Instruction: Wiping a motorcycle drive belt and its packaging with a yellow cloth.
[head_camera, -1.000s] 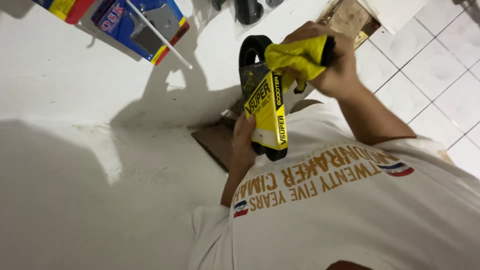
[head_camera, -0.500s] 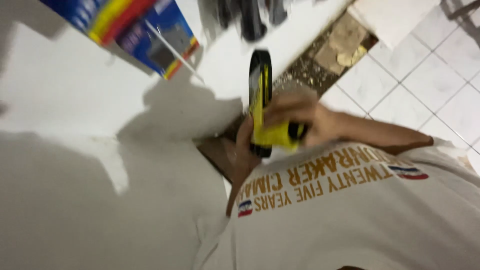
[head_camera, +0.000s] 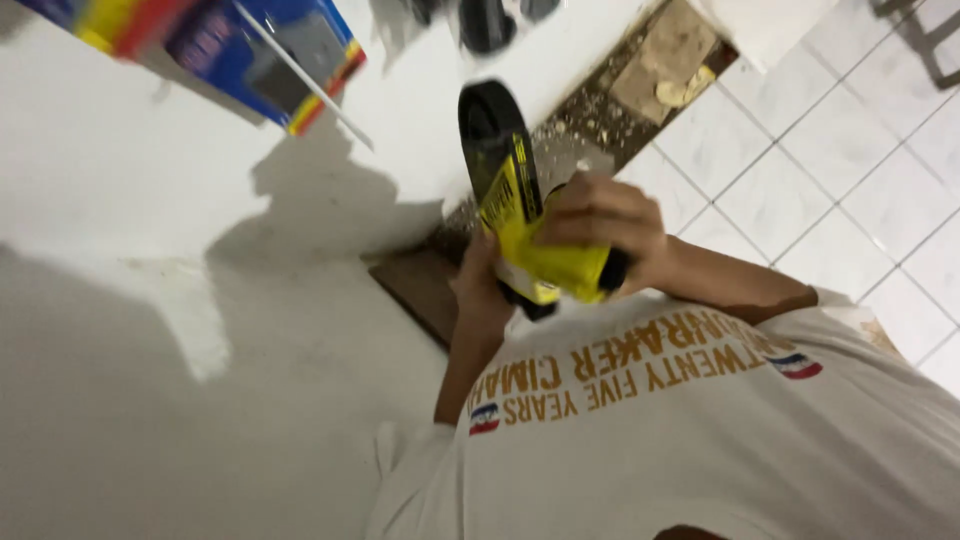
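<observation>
Both hands, left (head_camera: 487, 290) and right (head_camera: 600, 225), clamp the yellow sleeve (head_camera: 545, 262) around a black rubber loop (head_camera: 490, 130), seemingly light and flexible.

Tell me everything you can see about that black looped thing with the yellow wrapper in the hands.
The black loop, rubbery-looking and folded into a narrow oval, stands nearly upright in front of the chest. A glossy yellow wrapper with dark print sleeves its lower half. The right hand grips the wrapper from above; the left hand holds its lower end. Motion blur hides finer detail. Its top overlaps the white surface behind.
</observation>
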